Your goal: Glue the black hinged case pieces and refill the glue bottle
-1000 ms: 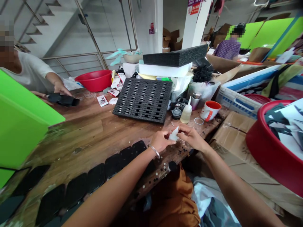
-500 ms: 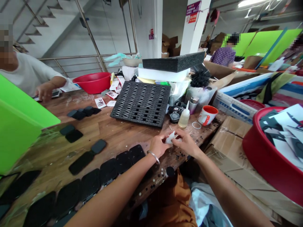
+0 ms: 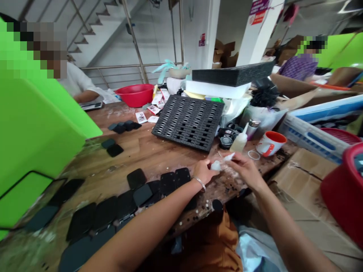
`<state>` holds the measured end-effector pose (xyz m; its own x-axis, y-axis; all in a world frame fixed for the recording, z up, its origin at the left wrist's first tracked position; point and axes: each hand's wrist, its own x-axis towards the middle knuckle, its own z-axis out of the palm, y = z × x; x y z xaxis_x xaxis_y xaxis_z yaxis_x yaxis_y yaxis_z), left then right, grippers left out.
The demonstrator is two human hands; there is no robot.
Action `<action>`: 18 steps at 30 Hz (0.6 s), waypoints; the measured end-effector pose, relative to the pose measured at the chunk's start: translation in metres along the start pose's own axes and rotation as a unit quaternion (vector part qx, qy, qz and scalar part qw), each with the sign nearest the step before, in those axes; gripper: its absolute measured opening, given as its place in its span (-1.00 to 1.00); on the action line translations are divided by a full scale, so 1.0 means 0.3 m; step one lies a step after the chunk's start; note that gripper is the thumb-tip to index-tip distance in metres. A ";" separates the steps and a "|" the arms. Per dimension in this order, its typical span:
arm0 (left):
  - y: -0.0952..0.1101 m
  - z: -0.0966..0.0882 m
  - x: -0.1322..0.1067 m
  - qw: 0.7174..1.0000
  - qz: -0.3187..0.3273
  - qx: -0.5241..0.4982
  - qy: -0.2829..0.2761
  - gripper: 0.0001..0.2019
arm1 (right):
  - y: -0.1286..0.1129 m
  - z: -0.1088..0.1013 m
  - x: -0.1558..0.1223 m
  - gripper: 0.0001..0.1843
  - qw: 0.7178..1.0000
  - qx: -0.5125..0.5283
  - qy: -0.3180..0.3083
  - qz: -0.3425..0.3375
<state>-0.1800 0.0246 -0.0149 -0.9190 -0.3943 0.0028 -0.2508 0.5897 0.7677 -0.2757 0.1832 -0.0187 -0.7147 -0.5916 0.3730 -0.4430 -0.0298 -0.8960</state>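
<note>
My left hand [image 3: 203, 173], with a silver bangle at its wrist, is closed around a small translucent white bottle [image 3: 216, 166]. Just right of it, my right hand [image 3: 246, 169] pinches a white pointed nozzle cap [image 3: 229, 157], held apart from the bottle's mouth. Both hands are over the table's right front part. Behind them stands a squeeze bottle [image 3: 239, 143] of pale liquid with a long tip. A black slotted foam tray [image 3: 188, 122] leans beyond my left hand. Flat black rounded pads [image 3: 106, 211] lie in a row along my left forearm.
An orange-lined white mug [image 3: 270, 144] and a clear ring [image 3: 253, 155] are to the right. A red basin [image 3: 135, 95] sits at the back. A green panel [image 3: 42, 124] rises at left, with a person behind it. Cardboard [image 3: 306, 181] and a red tub [image 3: 343, 189] border the right.
The view has turned left, so things sit further right. My hands, together around the white bottle before, have moved apart, and the nozzle cap is now separate from the bottle.
</note>
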 end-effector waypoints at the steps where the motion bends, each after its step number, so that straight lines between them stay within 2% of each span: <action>1: -0.005 0.003 -0.003 1.000 -0.007 0.003 0.010 -0.72 | 0.024 -0.016 0.003 -0.70 0.998 -0.040 0.051 0.016; 3: -0.010 0.012 -0.009 0.999 -0.018 0.011 0.026 -0.70 | 0.087 -0.043 0.004 -0.66 0.979 -0.155 0.132 0.033; 4: -0.010 0.016 -0.013 0.999 -0.021 0.014 0.028 -0.69 | 0.122 -0.053 0.001 -0.64 0.965 -0.215 0.149 0.030; 7: 0.006 0.012 -0.027 0.999 -0.013 0.025 0.014 -0.60 | 0.210 -0.063 -0.022 -0.63 0.939 -0.321 0.126 0.011; 10: 0.033 -0.062 -0.063 0.998 0.026 0.043 -0.023 -0.43 | 0.238 -0.068 -0.051 -0.63 0.939 -0.327 0.103 0.018; 11: 0.036 -0.110 -0.082 0.997 0.042 0.052 -0.038 -0.42 | 0.232 -0.074 -0.056 -0.61 0.944 -0.312 0.103 0.029; 12: 0.034 -0.171 -0.102 0.995 0.057 0.063 -0.057 -0.50 | 0.221 -0.083 -0.055 -0.57 0.950 -0.289 0.111 0.044; 15: -0.024 -0.410 -0.151 0.986 0.066 0.116 -0.099 -0.80 | 0.168 -0.122 -0.009 -0.49 0.952 -0.235 0.181 0.069; 18: -0.132 -0.658 -0.172 0.978 0.038 0.173 -0.110 -0.77 | 0.125 -0.158 0.092 -0.48 0.932 -0.263 0.243 0.050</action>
<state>-0.0627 -0.1175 0.0812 -0.9725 -0.2017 -0.1167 -0.2330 0.8292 0.5080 -0.3376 0.2040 -0.0306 -0.8706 -0.1320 0.4740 -0.4743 0.4814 -0.7371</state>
